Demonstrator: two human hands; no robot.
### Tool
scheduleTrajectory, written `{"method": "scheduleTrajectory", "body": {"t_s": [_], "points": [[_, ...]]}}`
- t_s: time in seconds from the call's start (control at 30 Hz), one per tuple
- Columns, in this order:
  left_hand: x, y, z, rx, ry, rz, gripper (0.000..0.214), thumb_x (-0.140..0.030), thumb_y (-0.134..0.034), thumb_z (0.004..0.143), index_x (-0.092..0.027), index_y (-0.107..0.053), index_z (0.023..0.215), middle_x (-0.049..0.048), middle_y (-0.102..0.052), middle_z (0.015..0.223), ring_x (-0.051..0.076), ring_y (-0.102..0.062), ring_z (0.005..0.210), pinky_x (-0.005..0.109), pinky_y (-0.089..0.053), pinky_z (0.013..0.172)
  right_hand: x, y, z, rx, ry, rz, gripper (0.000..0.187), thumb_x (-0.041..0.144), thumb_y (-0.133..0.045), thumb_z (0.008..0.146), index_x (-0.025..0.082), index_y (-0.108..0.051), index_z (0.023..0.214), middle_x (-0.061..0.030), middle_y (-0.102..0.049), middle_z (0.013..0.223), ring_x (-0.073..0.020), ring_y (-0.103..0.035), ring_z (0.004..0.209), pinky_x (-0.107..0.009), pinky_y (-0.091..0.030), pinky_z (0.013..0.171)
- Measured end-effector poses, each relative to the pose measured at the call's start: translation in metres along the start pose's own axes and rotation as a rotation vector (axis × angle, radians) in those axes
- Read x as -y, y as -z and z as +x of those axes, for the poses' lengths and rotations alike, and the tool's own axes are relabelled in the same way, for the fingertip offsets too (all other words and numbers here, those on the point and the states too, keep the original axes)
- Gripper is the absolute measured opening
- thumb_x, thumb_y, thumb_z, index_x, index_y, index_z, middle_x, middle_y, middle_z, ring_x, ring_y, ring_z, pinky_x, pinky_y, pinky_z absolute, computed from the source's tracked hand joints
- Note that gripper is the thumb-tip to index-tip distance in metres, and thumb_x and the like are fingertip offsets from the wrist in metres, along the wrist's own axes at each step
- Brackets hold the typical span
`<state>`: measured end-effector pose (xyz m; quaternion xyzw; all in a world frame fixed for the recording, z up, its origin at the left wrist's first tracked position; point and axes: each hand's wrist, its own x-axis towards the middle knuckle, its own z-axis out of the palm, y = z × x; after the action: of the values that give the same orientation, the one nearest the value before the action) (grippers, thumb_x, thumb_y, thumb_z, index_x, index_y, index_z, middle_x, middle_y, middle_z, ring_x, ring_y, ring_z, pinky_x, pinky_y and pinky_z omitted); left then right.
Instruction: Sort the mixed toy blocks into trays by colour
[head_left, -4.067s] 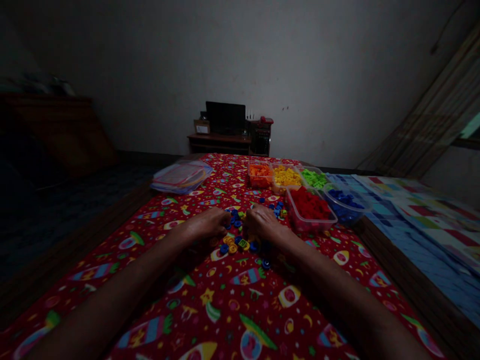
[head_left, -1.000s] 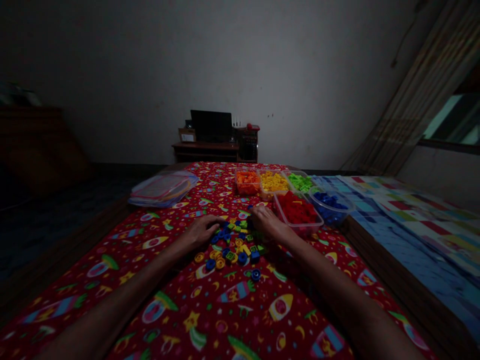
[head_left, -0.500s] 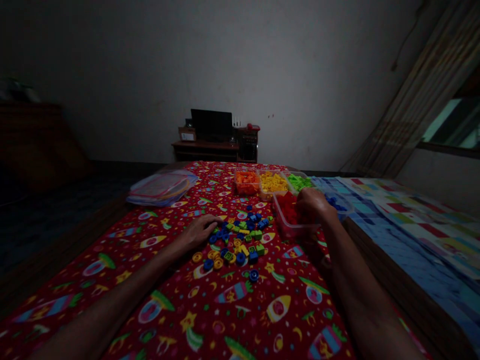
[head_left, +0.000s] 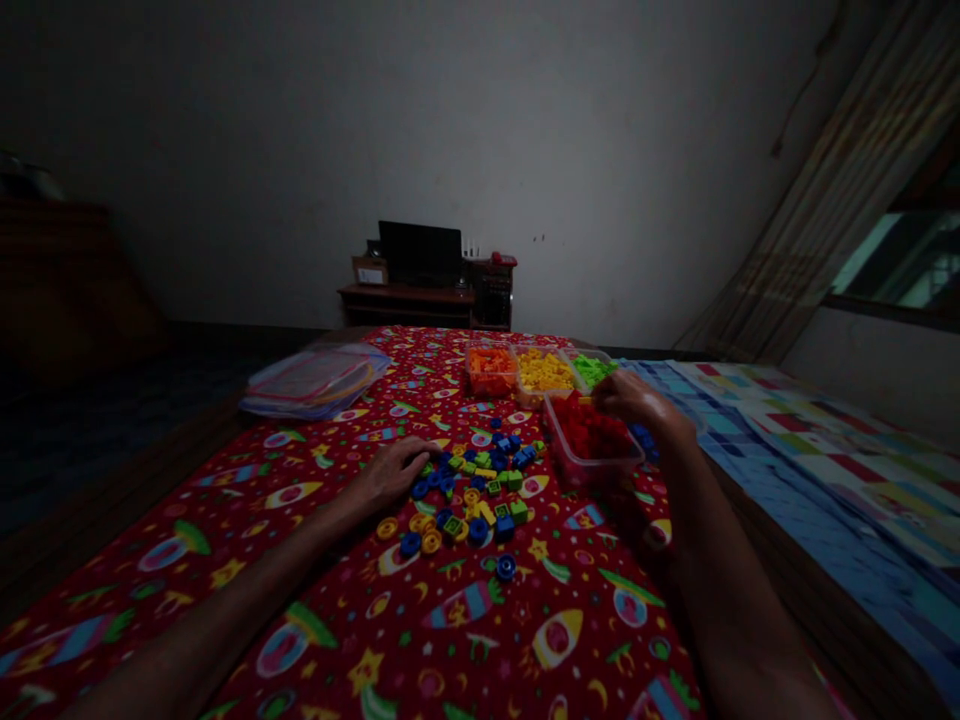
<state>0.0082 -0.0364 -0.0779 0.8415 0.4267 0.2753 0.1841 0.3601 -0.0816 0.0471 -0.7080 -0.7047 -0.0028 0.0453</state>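
Note:
A loose pile of small blue, yellow and green plastic pieces lies on the red patterned cloth. My left hand rests palm down at the pile's left edge, fingers curled onto the nearest pieces. My right hand hovers over the far right of the clear tub of red pieces, fingers bunched together; what they hold is too dark to make out. Behind it stand tubs of orange pieces, yellow pieces and green pieces. A tub of blue pieces is mostly hidden by my right wrist.
A stack of clear tub lids lies at the back left of the cloth. A blue patchwork mat covers the floor to the right. A low wooden stand with a dark screen stands against the far wall. The room is dim.
My right hand left the loose pile and moved right and back, over the red tub toward the green one. The left hand stayed at the pile's left edge.

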Motion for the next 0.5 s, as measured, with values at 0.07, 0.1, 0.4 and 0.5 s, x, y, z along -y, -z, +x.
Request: {"method": "scheduleTrajectory", "body": {"t_s": [0.07,0.1,0.4,0.5], "points": [[0.002,-0.002,0.0,-0.018,0.0,0.001,0.037,-0.04,-0.039,0.081,-0.02,-0.069,0.092,0.0067,-0.07,0.097,0.022,-0.063,0.091,0.033,-0.05,0.083,0.004,-0.002,0.014,-0.062,0.012,0.014,0.021,0.008,-0.051,0.069,0.013,-0.071,0.074,-0.0039,-0.064,0.064,-0.0107,-0.052,0.059,-0.02,-0.028,0.051],[0.003,-0.003,0.0,-0.032,-0.001,0.004,0.037,-0.039,-0.039,0.081,-0.02,-0.069,0.092,0.0066,-0.07,0.097,0.022,-0.063,0.091,0.032,-0.05,0.083,0.007,-0.004,0.025,-0.111,-0.002,0.016,0.021,0.009,-0.051,0.07,0.013,-0.071,0.075,-0.0045,-0.064,0.065,-0.0107,-0.052,0.059,-0.02,-0.028,0.051],[0.006,-0.005,-0.002,-0.054,-0.037,0.028,0.038,-0.038,-0.037,0.084,-0.018,-0.068,0.092,0.0088,-0.07,0.095,0.022,-0.063,0.091,0.034,-0.049,0.085,0.027,-0.002,0.094,-0.302,-0.106,0.123,0.031,0.028,-0.047,0.086,0.008,-0.071,0.085,-0.0144,-0.069,0.079,-0.0129,-0.059,0.064,-0.02,-0.037,0.058],[0.005,-0.005,-0.001,-0.052,-0.028,0.023,0.039,-0.039,-0.036,0.084,-0.018,-0.068,0.093,0.0093,-0.07,0.096,0.023,-0.062,0.092,0.034,-0.048,0.085,0.028,-0.01,0.077,-0.347,-0.044,0.185,0.035,0.027,-0.042,0.087,0.01,-0.071,0.081,-0.0125,-0.07,0.078,-0.013,-0.06,0.064,-0.02,-0.038,0.059]]}}
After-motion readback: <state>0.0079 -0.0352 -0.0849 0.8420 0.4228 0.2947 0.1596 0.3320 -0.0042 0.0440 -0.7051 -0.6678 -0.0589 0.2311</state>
